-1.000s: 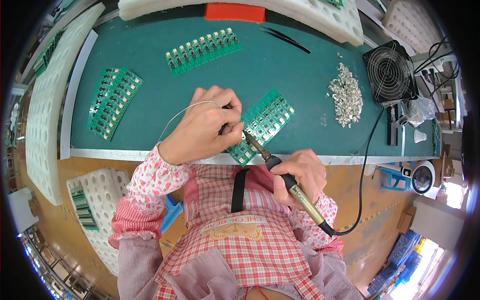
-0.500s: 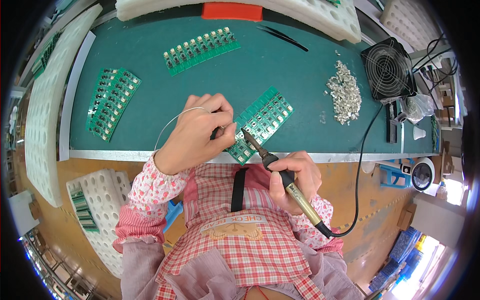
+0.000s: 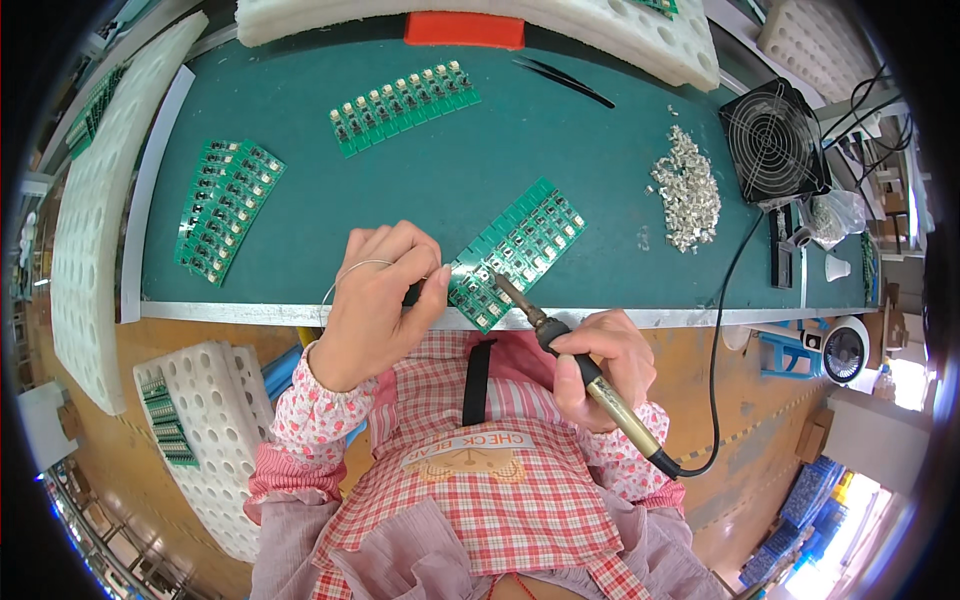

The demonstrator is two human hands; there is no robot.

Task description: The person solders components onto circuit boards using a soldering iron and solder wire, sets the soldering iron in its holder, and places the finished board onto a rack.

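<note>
In my right hand (image 3: pixel 612 365) is a soldering iron (image 3: pixel 625 412), gripped like a pen, its tip over a green circuit board panel (image 3: pixel 530 240) that lies slanted near the table's front edge. Its black cord runs off to the right. My left hand (image 3: pixel 385 300) is closed beside the panel's left end, with a thin strand of solder wire (image 3: pixel 372 263) looping over the fingers. Something dark shows between thumb and fingers; I cannot make out what. The wire's free end is hidden.
More board panels lie at the back (image 3: pixel 405 105) and left (image 3: pixel 228 210) of the green table. Black tweezers (image 3: pixel 565 80) lie near a red block (image 3: pixel 464 30). On the right are a pile of small silvery parts (image 3: pixel 688 190) and a black fan (image 3: pixel 778 140). White foam trays (image 3: pixel 90 240) stand around.
My left hand has moved back toward me and left, away from the panel. The soldering iron has shifted slightly right and nearer to me. The panel stays in place.
</note>
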